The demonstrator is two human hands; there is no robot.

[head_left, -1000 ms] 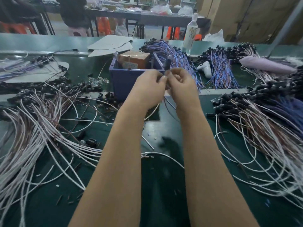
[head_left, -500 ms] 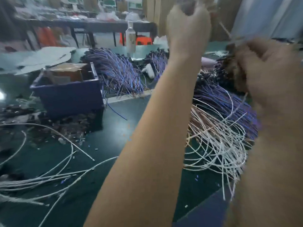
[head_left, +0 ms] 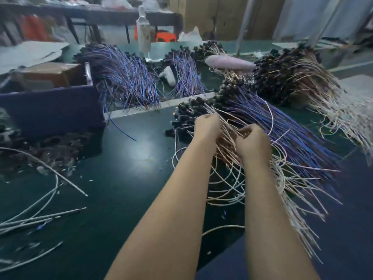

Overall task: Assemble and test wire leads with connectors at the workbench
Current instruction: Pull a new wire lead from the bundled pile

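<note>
**Wire leads (head_left: 226,150) fanned across the mat, both hands in the pile**

Wire leads, thin copper-pink and white strands tipped with small black plastic connectors (head_left: 182,118), lie heaped on the dark green bench mat (head_left: 125,158), right of centre. Their long axis runs slantwise: connector ends point away from me and to the left, bare ends spray toward me and to the right. My left hand (head_left: 206,127) sits at the connector end, fingers curled down into the strands; through the blur I cannot tell whether it grips any. My right hand (head_left: 253,143), just beside it, has its fingers curled round a few strands. A bundle of blue wires (head_left: 282,126) touches the heap's far side. The dark blue plastic bin (head_left: 52,112) stands well apart, far left.
</note>
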